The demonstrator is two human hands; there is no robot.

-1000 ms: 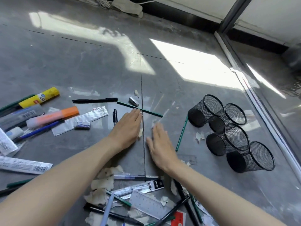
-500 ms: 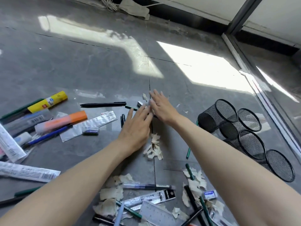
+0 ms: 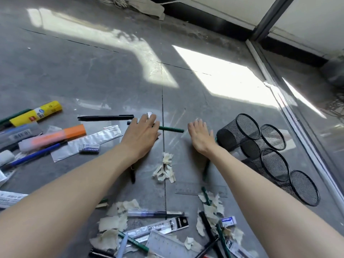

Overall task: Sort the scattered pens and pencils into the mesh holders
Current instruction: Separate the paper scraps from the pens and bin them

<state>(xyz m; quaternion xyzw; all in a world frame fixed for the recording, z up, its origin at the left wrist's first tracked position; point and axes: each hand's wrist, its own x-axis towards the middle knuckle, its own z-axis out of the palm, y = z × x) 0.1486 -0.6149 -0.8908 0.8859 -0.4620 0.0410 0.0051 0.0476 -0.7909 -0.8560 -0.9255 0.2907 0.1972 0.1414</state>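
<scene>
Both my hands lie flat, palms down, on the grey floor. My left hand (image 3: 142, 134) rests over a green pencil (image 3: 170, 129) whose end sticks out to the right. My right hand (image 3: 201, 135) is a little to the right of that pencil, empty, fingers spread. A black pen (image 3: 105, 117) lies just left of my left hand. Several black mesh holders (image 3: 240, 130) lie on their sides in a row at the right, mouths facing up and right. More pens and pencils (image 3: 133, 241) are scattered near the bottom edge.
A small heap of torn paper scraps (image 3: 164, 169) sits between my forearms; more scraps lie lower down. Markers, an orange highlighter (image 3: 54, 136), an eraser (image 3: 89, 147), packaging and rulers (image 3: 167, 246) lie at the left and bottom. A metal door track (image 3: 290, 116) runs along the right.
My right hand has drawn back from beside my left hand to the right, toward the holders. My left hand has slid forward onto the green pencil. The scrap heap stays between my arms.
</scene>
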